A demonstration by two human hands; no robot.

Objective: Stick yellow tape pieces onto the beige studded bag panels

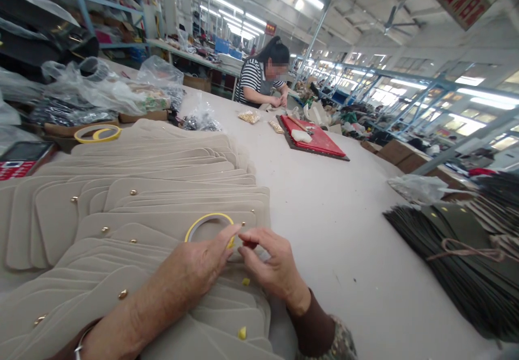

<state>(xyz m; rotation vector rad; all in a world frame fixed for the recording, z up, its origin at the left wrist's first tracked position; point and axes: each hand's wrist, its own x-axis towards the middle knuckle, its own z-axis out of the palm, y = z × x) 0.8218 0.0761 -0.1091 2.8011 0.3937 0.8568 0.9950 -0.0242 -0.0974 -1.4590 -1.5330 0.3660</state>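
Note:
A narrow roll of yellow tape (205, 218) is gripped in my left hand (198, 265), its ring standing up behind my fingers. Close to the left fingertips, my right hand (271, 262) curls thumb and forefinger together; whatever lies between them is too small to make out. Beneath both hands spread overlapping beige flat panels (162, 225), several with small gold studs (122, 294). Little yellow tape pieces (242, 333) stick to panels just below my hands.
Another yellow tape roll (97, 133) lies behind the panels, near plastic bags (101, 90). A red board (314, 137) rests farther back on the pale table (320, 208). Tied dark panels (441, 252) lie at right. Across the table a person (259, 79) works with both hands.

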